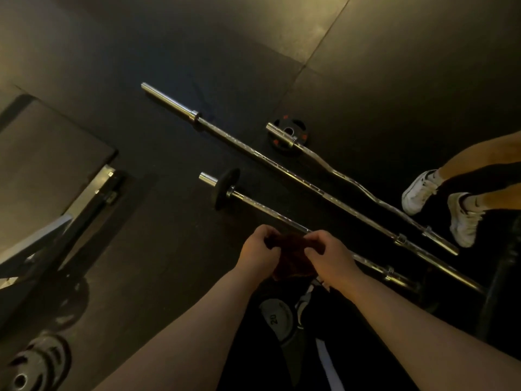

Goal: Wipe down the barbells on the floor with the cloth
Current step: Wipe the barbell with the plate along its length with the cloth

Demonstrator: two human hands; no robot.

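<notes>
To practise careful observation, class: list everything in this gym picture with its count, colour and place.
long bar: one, chrome, floor, middle
curl bar: one, chrome, floor, beyond it
short bar: one, chrome, floor, nearest
black plates: two, at far ends of curl and short bars
grey plates: several, bottom left and bottom centre
frame: one, dark, left
shoes: two, white, right
cloth: one, dark red, in both hands
left hand: one, grips cloth
right hand: one, grips cloth

You're working in dim, warm light. The floor [394, 52] beyond the long barbell [282, 169] catches a soft glow, while nearer it falls into shadow. Its chrome glints. Wide-lens edges bow, and detail looks soft.
</notes>
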